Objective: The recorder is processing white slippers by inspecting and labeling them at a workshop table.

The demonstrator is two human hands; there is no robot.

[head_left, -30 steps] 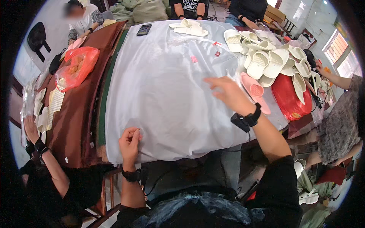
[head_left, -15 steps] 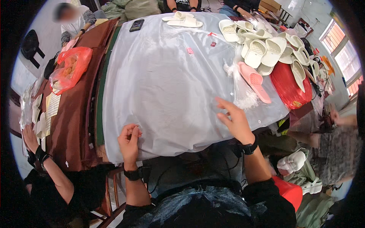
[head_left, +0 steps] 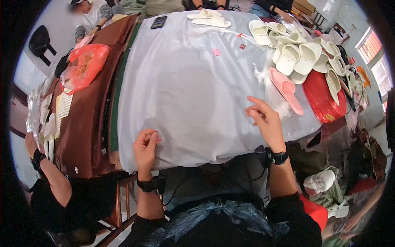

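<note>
My left hand [head_left: 145,147] is over the near left part of a table covered with a white sheet [head_left: 185,94]. Its fingers are curled in with the thumb against them, and nothing shows in them. Toward the right side of the sheet is my right hand [head_left: 266,121], fingers loosely bent and apart, holding nothing. Nearest to it lies a pink slipper [head_left: 286,90], beside crumpled clear plastic [head_left: 263,76]. Behind that slipper is a heap of cream slippers [head_left: 309,55], partly resting on a red plastic-wrapped bundle [head_left: 325,99].
A pair of cream slippers [head_left: 210,20] and a black phone [head_left: 159,22] lie at the far edge. On a brown-covered table [head_left: 92,123] to the left rests a red plastic bag [head_left: 87,66]. A co-worker's hand [head_left: 31,146] is at far left; other people sit across.
The view has shifted, so the table appears further left-to-right displaced. My right hand's fingers have bent in slightly; my left hand keeps its curl. The person at right has moved lower.
</note>
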